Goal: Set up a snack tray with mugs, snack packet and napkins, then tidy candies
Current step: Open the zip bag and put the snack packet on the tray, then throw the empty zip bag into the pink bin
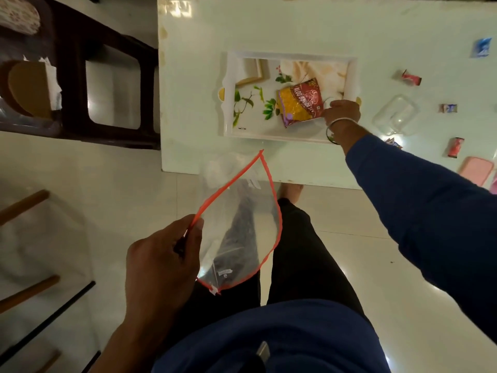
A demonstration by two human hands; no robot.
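Note:
A white tray point(230, 103) with a floral print lies on the white table point(295, 25). A red and yellow snack packet point(298, 105) lies in the tray's right half. My right hand point(343, 111) grips the packet's right edge. My left hand point(164, 254) is held below the table's front edge and pinches the orange-red rim of a clear zip bag point(242, 224), whose mouth hangs open. Several wrapped candies point(410, 78) lie scattered on the table to the right of the tray. No mugs are in view.
A clear plastic box point(396, 114) and a pink lid point(476, 169) sit right of the tray. A dark stool point(113, 84) stands left of the table, with a tissue holder point(32, 90) further left. Wooden chair rungs point(24, 203) are at the lower left.

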